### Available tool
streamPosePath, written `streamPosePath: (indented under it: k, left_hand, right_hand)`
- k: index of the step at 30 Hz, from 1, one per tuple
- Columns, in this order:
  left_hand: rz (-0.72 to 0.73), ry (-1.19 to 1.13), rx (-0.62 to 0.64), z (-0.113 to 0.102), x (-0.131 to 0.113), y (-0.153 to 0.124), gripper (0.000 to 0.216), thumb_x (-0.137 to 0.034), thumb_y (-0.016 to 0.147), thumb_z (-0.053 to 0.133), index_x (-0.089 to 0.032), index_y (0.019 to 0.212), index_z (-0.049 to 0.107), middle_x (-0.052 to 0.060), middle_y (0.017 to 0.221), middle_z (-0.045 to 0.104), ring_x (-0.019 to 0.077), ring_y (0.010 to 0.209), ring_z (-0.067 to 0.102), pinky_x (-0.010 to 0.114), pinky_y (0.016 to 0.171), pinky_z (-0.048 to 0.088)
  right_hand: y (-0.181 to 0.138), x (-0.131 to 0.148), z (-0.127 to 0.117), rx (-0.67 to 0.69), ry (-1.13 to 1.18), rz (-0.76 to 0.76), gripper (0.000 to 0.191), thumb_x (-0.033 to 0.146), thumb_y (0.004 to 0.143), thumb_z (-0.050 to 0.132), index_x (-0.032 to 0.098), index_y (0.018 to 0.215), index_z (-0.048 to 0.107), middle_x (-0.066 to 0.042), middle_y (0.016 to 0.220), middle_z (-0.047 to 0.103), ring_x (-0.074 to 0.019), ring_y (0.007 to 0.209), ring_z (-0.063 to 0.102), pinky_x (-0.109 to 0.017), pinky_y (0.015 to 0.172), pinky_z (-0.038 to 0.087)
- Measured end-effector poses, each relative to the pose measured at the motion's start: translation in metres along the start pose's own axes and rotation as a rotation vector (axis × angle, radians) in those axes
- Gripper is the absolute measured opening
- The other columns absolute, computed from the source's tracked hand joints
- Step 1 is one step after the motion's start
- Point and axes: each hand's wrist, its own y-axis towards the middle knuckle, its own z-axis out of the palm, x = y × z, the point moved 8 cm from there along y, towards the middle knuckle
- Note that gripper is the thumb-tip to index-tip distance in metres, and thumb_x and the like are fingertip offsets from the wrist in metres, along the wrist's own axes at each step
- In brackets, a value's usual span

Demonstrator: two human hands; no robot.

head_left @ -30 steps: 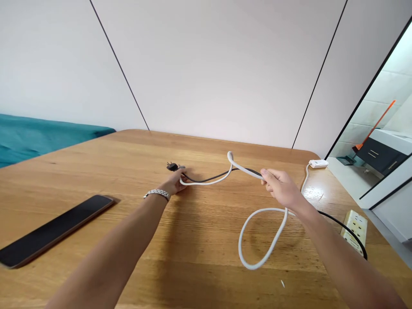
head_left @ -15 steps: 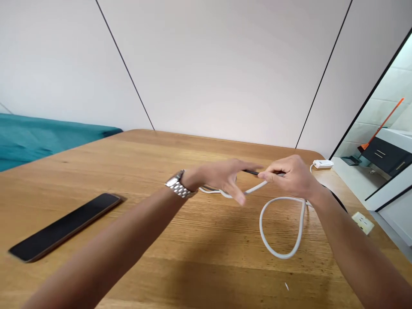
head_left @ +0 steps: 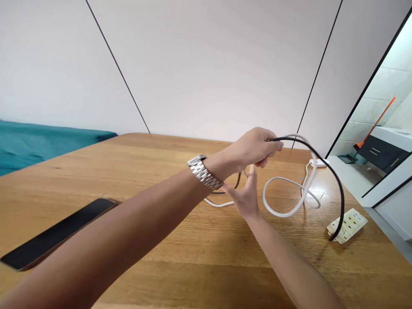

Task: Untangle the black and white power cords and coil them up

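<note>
My left hand (head_left: 257, 148), with a metal watch on its wrist, is raised above the wooden table (head_left: 161, 180) and is closed on a black cable (head_left: 339, 189) and a white cable (head_left: 283, 212). The black cable arcs from the fist down to a cream power strip (head_left: 349, 223). The white cable hangs in a loop over the table and runs to a small white adapter (head_left: 318, 163). My right hand (head_left: 246, 197) sits just below the left wrist among the cable strands. One finger points up; the others are hidden behind the wrist.
A dark phone (head_left: 58, 234) lies face up on the table at the left. Teal fabric (head_left: 32, 141) shows beyond the left table edge. A white wall stands behind the table. On the right, a doorway opens onto a tiled room.
My left hand has crossed to the right, taken both cables and lifted them. My right hand let go of the white cable and moved left under the left wrist. The black cable now arcs upward.
</note>
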Motion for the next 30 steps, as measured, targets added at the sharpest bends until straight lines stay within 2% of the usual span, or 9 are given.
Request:
streamPosePath:
  k: [3, 7, 11, 15, 17, 19, 21, 26, 30]
  left_hand:
    - [-0.031, -0.219, 0.026, 0.011, -0.011, 0.017, 0.022, -0.017, 0.086, 0.062, -0.015, 0.067, 0.05, -0.007, 0.051, 0.035, 0.0022, 0.04, 0.027, 0.022, 0.044, 0.017]
    - [-0.003, -0.358, -0.082, -0.031, -0.028, 0.05, 0.025, -0.021, 0.083, 0.064, -0.018, 0.066, 0.045, -0.009, 0.048, 0.027, 0.0025, 0.039, 0.017, 0.022, 0.043, 0.014]
    - [-0.014, -0.31, -0.113, -0.091, -0.035, 0.064, 0.035, -0.034, 0.083, 0.069, -0.019, 0.065, 0.043, -0.008, 0.046, 0.023, 0.0034, 0.037, 0.018, 0.021, 0.04, 0.016]
    - [-0.187, -0.181, 0.034, -0.105, -0.008, 0.045, 0.038, -0.036, 0.083, 0.072, -0.02, 0.064, 0.044, -0.008, 0.048, 0.022, 0.0024, 0.036, 0.016, 0.019, 0.038, 0.011]
    - [-0.226, -0.111, 0.105, -0.094, 0.009, 0.028, 0.042, -0.034, 0.079, 0.077, -0.02, 0.06, 0.043, -0.008, 0.047, 0.023, 0.0023, 0.037, 0.016, 0.019, 0.037, 0.011]
    - [-0.198, -0.045, 0.125, -0.079, 0.021, 0.011, 0.048, -0.034, 0.075, 0.08, -0.02, 0.055, 0.039, -0.007, 0.046, 0.025, 0.0025, 0.038, 0.017, 0.02, 0.038, 0.011]
    - [-0.132, 0.03, 0.094, -0.062, 0.025, -0.002, 0.053, -0.038, 0.074, 0.08, -0.02, 0.052, 0.036, -0.007, 0.045, 0.026, 0.0027, 0.039, 0.017, 0.021, 0.039, 0.009]
    - [-0.045, 0.009, 0.043, -0.022, 0.021, -0.028, 0.057, -0.045, 0.079, 0.072, -0.019, 0.051, 0.029, -0.007, 0.047, 0.022, 0.0025, 0.042, 0.014, 0.021, 0.042, 0.006]
    - [-0.128, -0.335, 0.281, 0.008, 0.021, -0.05, 0.053, -0.052, 0.082, 0.064, -0.02, 0.057, 0.03, -0.008, 0.048, 0.019, 0.003, 0.039, 0.014, 0.02, 0.037, 0.009]
  right_hand:
    - [0.016, -0.024, 0.048, 0.204, 0.395, 0.155, 0.04, 0.056, 0.069, 0.068, 0.02, 0.085, 0.062, -0.003, 0.072, 0.066, -0.0207, 0.078, 0.064, -0.035, 0.079, 0.052]
    - [-0.039, -0.053, 0.08, 0.57, 0.609, 0.372, 0.046, 0.066, 0.066, 0.069, 0.022, 0.067, 0.054, 0.011, 0.037, 0.034, -0.0093, 0.037, 0.039, -0.03, 0.055, 0.048]
    - [-0.085, -0.073, 0.021, 0.605, 0.375, 0.486, 0.066, 0.087, 0.055, 0.061, 0.023, 0.053, 0.045, 0.013, 0.034, 0.022, -0.0048, 0.029, 0.023, -0.023, 0.037, 0.029]
    - [-0.102, -0.052, -0.086, 0.693, -0.031, 0.587, 0.054, 0.076, 0.071, 0.061, 0.023, 0.067, 0.051, 0.012, 0.044, 0.028, -0.0067, 0.034, 0.027, -0.024, 0.039, 0.034]
    - [-0.088, -0.025, -0.15, 0.585, -0.393, 0.509, 0.046, 0.068, 0.079, 0.057, 0.022, 0.071, 0.056, 0.007, 0.049, 0.039, -0.0104, 0.039, 0.037, -0.025, 0.04, 0.031]
    - [-0.063, 0.022, -0.2, 0.346, -0.7, 0.26, 0.043, 0.061, 0.084, 0.052, 0.022, 0.064, 0.054, 0.002, 0.053, 0.046, -0.0127, 0.045, 0.04, -0.026, 0.043, 0.028]
    - [-0.045, 0.063, -0.22, 0.193, -0.877, 0.075, 0.041, 0.059, 0.084, 0.049, 0.023, 0.067, 0.059, 0.002, 0.052, 0.047, -0.0146, 0.048, 0.042, -0.027, 0.047, 0.03]
    - [-0.011, 0.101, -0.192, -0.059, -0.994, -0.11, 0.059, 0.066, 0.069, 0.065, 0.022, 0.109, 0.063, 0.0, 0.063, 0.058, -0.0189, 0.056, 0.053, -0.029, 0.055, 0.037]
    - [0.022, 0.062, -0.159, -0.028, -1.003, -0.036, 0.036, 0.053, 0.073, 0.064, 0.021, 0.088, 0.067, -0.002, 0.064, 0.06, -0.0197, 0.06, 0.055, -0.029, 0.057, 0.036]
